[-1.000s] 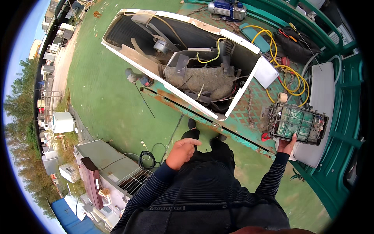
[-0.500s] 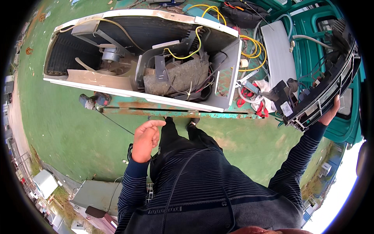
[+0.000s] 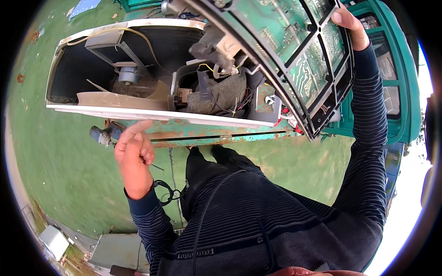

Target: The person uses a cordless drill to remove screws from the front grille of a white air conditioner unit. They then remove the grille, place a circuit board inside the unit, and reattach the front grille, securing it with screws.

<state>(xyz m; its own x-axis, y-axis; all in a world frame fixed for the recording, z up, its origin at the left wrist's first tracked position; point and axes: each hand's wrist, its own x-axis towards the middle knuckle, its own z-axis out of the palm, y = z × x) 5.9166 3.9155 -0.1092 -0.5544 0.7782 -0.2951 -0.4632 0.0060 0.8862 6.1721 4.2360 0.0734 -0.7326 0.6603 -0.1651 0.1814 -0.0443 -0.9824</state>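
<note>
My right hand point(image 3: 353, 28) grips the edge of a circuit board point(image 3: 301, 78) set in a black plastic frame, raised over the right end of an opened air conditioner outdoor unit point(image 3: 161, 117). The board's green underside shows through the frame's ribs, and dark parts hang from its left side. My left hand point(image 3: 134, 158) is empty in front of the unit, index finger stretched out and the others loosely curled. Inside the unit are a fan motor point(image 3: 129, 76) and a dirty grey wrapped lump point(image 3: 214, 99) among wires. The board hides the casing's far right corner.
The unit rests on a rusty green truck bed point(image 3: 202, 138). A cordless power tool point(image 3: 102, 135) lies near its front edge, beside my left hand. To the right is a green truck cab point(image 3: 405, 108). Green ground point(image 3: 69, 175) spreads around the bed.
My right hand has brought the framed board from the right side up and leftward over the unit, turning its green underside into view. My left hand has moved left and slightly up.
</note>
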